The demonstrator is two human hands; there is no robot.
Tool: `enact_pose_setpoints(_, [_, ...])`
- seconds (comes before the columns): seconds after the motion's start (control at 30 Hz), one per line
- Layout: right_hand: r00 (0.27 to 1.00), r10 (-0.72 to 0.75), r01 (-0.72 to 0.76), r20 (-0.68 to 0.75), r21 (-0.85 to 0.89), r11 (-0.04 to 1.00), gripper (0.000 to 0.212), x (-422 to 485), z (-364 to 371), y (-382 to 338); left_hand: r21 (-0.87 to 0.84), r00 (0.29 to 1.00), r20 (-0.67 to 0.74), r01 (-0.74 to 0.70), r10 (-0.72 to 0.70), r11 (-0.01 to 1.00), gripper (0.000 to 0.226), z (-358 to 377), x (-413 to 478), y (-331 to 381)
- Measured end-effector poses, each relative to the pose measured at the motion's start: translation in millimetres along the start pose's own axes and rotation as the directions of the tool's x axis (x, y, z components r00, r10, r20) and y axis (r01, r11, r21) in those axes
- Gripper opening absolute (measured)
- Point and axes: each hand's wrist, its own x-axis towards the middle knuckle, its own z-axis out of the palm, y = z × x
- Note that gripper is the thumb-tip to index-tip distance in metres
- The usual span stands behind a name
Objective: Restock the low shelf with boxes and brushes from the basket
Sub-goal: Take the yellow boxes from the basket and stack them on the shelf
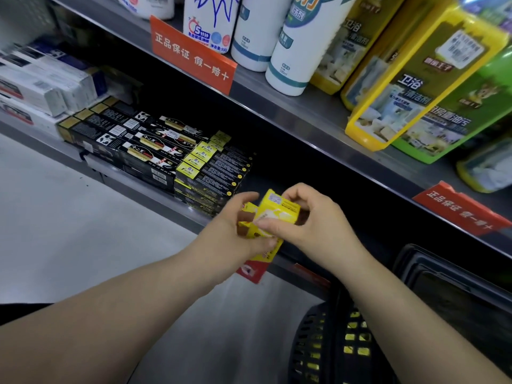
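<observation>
Yellow boxes (273, 214), pinched between the left hand (243, 231) and right hand (313, 223), hang at the low shelf's (166, 202) front edge, right of black boxes (155, 153) already stacked, while the basket (332, 345) evidently holds more yellow stock.

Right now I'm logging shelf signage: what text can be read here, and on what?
"正品保证 假一赔十": orange shelf tag.
Same words: red shelf tag, blurred.
"5分钟": white spray bottle.
"500ml": white bottle.
"卫浴 清洁剂": yellow cleaner pack.
Black boxes and yellow boxes in the hands: unreadable.
</observation>
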Motion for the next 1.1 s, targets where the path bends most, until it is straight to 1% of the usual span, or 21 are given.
enact_pose_setpoints(0.03, [1.000, 0.015, -0.014, -0.026, 0.011, 1.000, 0.050, -1.5, 5.5, -2.4, -0.044, 0.999, 0.052, -0.008, 0.010, 0.999, 0.069, 2.8, -1.6, 0.6])
enact_pose_setpoints(0.1, [0.999, 0.052, -0.052, -0.004, 0.092, 0.994, 0.050, -3.5, 15.7, -6.8, -0.149, 0.997, 0.070, -0.003, 0.014, 0.989, 0.062, 7.8, -3.6, 1.8])
enact_pose_setpoints(0.17, [0.991, 0.054, -0.080, 0.120, 0.231, 0.970, 0.047, -4.9, 18.4, -8.0, -0.286, 1.000, 0.017, 0.020, -0.016, 0.958, 0.046, 9.2, -3.7, 4.2])
enact_pose_setpoints(0.23, [0.971, 0.044, -0.117, 0.234, 0.312, 0.943, 0.054, -7.2, 11.4, -3.7, -0.414, 0.995, -0.040, 0.068, -0.093, 0.908, 0.038, 7.4, -1.4, 6.4])
enact_pose_setpoints(0.3, [0.962, 0.031, -0.094, 0.270, 0.222, 0.971, 0.063, -9.2, 1.4, 3.0, -0.523, 0.984, -0.086, 0.086, -0.153, 0.848, 0.034, 4.2, 1.8, 8.1])
enact_pose_setpoints(0.37, [0.964, 0.034, -0.067, 0.265, 0.118, 0.991, 0.060, -10.2, -4.7, 7.9, -0.589, 0.975, -0.139, 0.062, -0.176, 0.806, 0.028, 1.3, 4.4, 10.4])
enact_pose_setpoints(0.47, [0.982, 0.050, -0.074, 0.183, 0.126, 0.989, 0.052, -12.6, -4.7, 11.7, -0.618, 0.963, -0.157, 0.077, -0.219, 0.782, 0.028, 0.8, 7.0, 12.9])
enact_pose_setpoints(0.53, [0.990, -0.001, -0.008, 0.139, 0.069, 0.998, 0.051, -14.2, -1.0, 10.5, -0.605, 0.959, -0.126, 0.128, -0.253, 0.786, 0.037, 2.0, 7.0, 12.6])
enact_pose_setpoints(0.57, [0.985, -0.039, 0.029, 0.169, 0.064, 0.998, 0.055, -15.0, 0.4, 9.1, -0.585, 0.956, -0.111, 0.158, -0.271, 0.795, 0.041, 2.7, 7.1, 12.0])
enact_pose_setpoints(0.6, [0.969, -0.070, 0.055, 0.237, 0.069, 0.996, 0.060, -15.0, 0.5, 7.6, -0.569, 0.952, -0.107, 0.179, -0.288, 0.803, 0.044, 2.7, 7.2, 10.8])
enact_pose_setpoints(0.67, [0.898, -0.093, 0.068, 0.429, 0.074, 0.995, 0.068, -14.1, -2.5, 3.8, -0.539, 0.937, -0.146, 0.195, -0.319, 0.819, 0.044, 0.5, 8.8, 8.4])
enact_pose_setpoints(0.7, [0.867, -0.099, 0.067, 0.488, 0.082, 0.994, 0.067, -13.0, -5.8, 2.3, -0.519, 0.928, -0.166, 0.205, -0.333, 0.830, 0.040, -1.2, 10.0, 7.1])
enact_pose_setpoints(0.73, [0.861, -0.106, 0.065, 0.497, 0.099, 0.993, 0.063, -10.9, -9.3, 2.6, -0.495, 0.923, -0.171, 0.222, -0.344, 0.840, 0.032, -2.5, 10.6, 5.7])
enact_pose_setpoints(0.8, [0.896, -0.113, 0.072, 0.429, 0.110, 0.991, 0.065, -5.3, -15.5, 4.2, -0.449, 0.921, -0.133, 0.273, -0.365, 0.851, 0.018, -3.6, 8.5, 4.3])
enact_pose_setpoints(0.83, [0.907, -0.108, 0.082, 0.407, 0.081, 0.993, 0.071, -2.3, -16.7, 3.0, -0.424, 0.926, -0.096, 0.295, -0.366, 0.856, 0.017, -3.2, 6.5, 4.2])
enact_pose_setpoints(0.9, [0.892, -0.089, 0.054, 0.444, 0.091, 0.994, 0.074, 4.3, -14.9, 1.2, -0.381, 0.938, -0.056, 0.296, -0.341, 0.876, 0.025, -1.8, 3.9, 4.4])
enact_pose_setpoints(0.97, [0.860, -0.039, -0.075, 0.508, 0.202, 0.976, 0.073, 7.3, -8.7, -1.5, -0.399, 0.946, -0.093, 0.249, -0.309, 0.882, 0.035, -1.4, 4.3, 3.2])
enact_pose_setpoints(1.0, [0.856, -0.007, -0.124, 0.517, 0.218, 0.968, 0.082, 8.9, -4.1, -2.4, -0.429, 0.946, -0.114, 0.229, -0.303, 0.874, 0.038, -1.7, 4.5, 3.6])
enact_pose_setpoints(1.03, [0.857, 0.017, -0.130, 0.516, 0.184, 0.974, 0.096, 10.2, 2.2, -3.2, -0.458, 0.947, -0.124, 0.211, -0.298, 0.863, 0.039, -1.7, 4.3, 4.9])
enact_pose_setpoints(1.07, [0.865, 0.029, -0.090, 0.501, 0.099, 0.991, 0.106, 10.5, 9.1, -3.8, -0.472, 0.948, -0.128, 0.200, -0.291, 0.859, 0.039, -1.7, 4.1, 5.3])
enact_pose_setpoints(1.1, [0.880, 0.028, -0.046, 0.475, 0.026, 0.999, 0.110, 10.9, 15.4, -4.8, -0.469, 0.950, -0.127, 0.196, -0.286, 0.861, 0.039, -1.5, 4.3, 4.9])
